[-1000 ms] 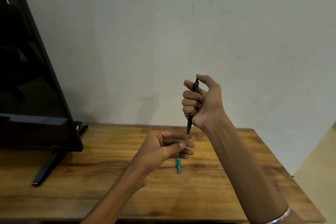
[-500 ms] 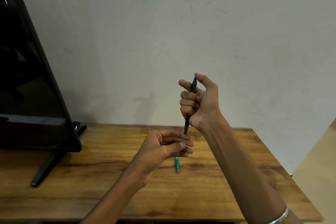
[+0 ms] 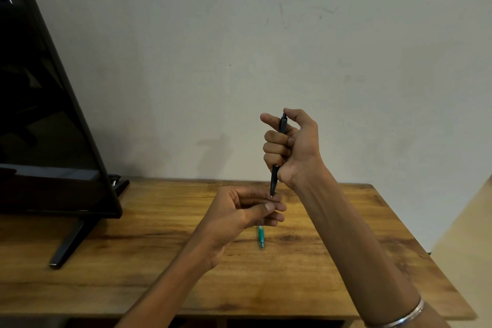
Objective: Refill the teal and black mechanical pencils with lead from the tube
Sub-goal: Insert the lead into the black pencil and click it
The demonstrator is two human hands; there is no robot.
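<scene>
The black mechanical pencil [image 3: 277, 157], gripped upright in the right hand [image 3: 291, 146], has dropped until its tip meets the left hand [image 3: 247, 210] fingers, whose pinch I cannot confirm, likely seating lead; the teal pencil [image 3: 261, 237] lies on the desk [image 3: 346, 261] at six o'clock.

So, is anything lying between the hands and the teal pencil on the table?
Nothing visible blocks it. The teal pencil lies alone on the wooden table, partly hidden behind the left hand, which hovers above it. The right hand grips the black pencil.
</scene>
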